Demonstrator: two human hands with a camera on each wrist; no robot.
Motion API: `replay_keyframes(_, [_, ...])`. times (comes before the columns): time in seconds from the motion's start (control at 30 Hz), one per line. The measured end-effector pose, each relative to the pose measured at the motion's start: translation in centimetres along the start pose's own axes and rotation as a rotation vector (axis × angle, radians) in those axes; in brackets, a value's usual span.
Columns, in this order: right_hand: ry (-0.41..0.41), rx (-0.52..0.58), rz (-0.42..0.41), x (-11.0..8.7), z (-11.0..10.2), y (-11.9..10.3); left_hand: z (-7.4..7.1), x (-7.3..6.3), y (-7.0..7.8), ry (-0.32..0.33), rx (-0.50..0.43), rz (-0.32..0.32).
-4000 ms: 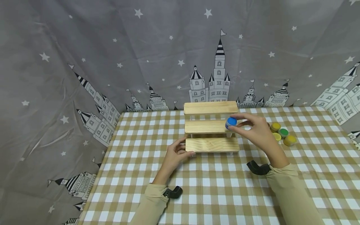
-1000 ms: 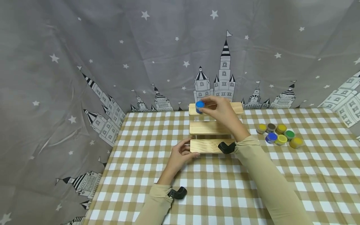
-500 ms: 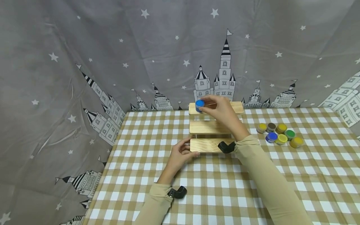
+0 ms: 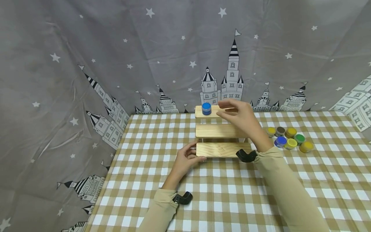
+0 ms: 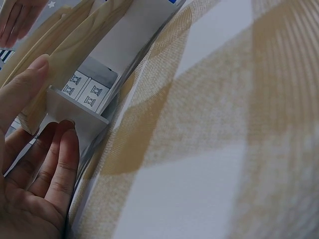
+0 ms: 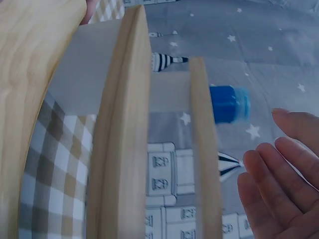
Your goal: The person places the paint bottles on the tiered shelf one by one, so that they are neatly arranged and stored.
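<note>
A three-step wooden shelf (image 4: 223, 150) with white supports stands at the back of the table. On its top step, toward the left end, a small paint jar with a blue lid (image 4: 206, 109) sits upright. My left hand (image 4: 185, 161) holds the left end of the lowest step; in the left wrist view its thumb lies on the wood and its fingers curl against the white support (image 5: 77, 117). To the right of the jar, my right hand (image 4: 240, 116) is held apart from it, over the shelf. The right wrist view shows its fingers (image 6: 271, 181) relaxed, holding nothing.
Right of the shelf, several small paint jars form a cluster: a blue one (image 4: 280, 141), a green one (image 4: 299, 139), a brown one (image 4: 280, 130) and yellow ones (image 4: 306, 147). A checked cloth (image 4: 226, 193) covers the table. A grey castle-print curtain (image 4: 162, 38) hangs behind.
My right hand carried the blue-lidded paint jar from the shelf's right side to the top step, let go and drew back to the right. The left hand has kept its hold.
</note>
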State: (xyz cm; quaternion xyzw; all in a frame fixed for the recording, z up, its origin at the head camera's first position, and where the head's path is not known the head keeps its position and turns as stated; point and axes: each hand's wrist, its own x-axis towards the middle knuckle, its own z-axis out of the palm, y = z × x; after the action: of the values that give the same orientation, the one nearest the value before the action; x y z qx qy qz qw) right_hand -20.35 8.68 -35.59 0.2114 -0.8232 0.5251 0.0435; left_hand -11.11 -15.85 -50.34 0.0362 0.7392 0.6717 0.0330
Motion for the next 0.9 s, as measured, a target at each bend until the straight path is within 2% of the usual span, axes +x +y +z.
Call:
replay_keyframes(0.43, [0.189,-0.091,-0.054,-5.8,-5.1,2.7,-0.1,0.0,0.0,-0.002,-0.004,-0.037])
replay_keyframes(0.67, [0.279,-0.174,0.044,-9.7,-7.5,5.3,0.1,0.0,0.1,0.003,0.008,-0.024])
replay_keyframes(0.9, [0.337,-0.218,0.126,-12.9,-10.5,8.0,0.0,0.1,0.1,-0.003,-0.014,-0.027])
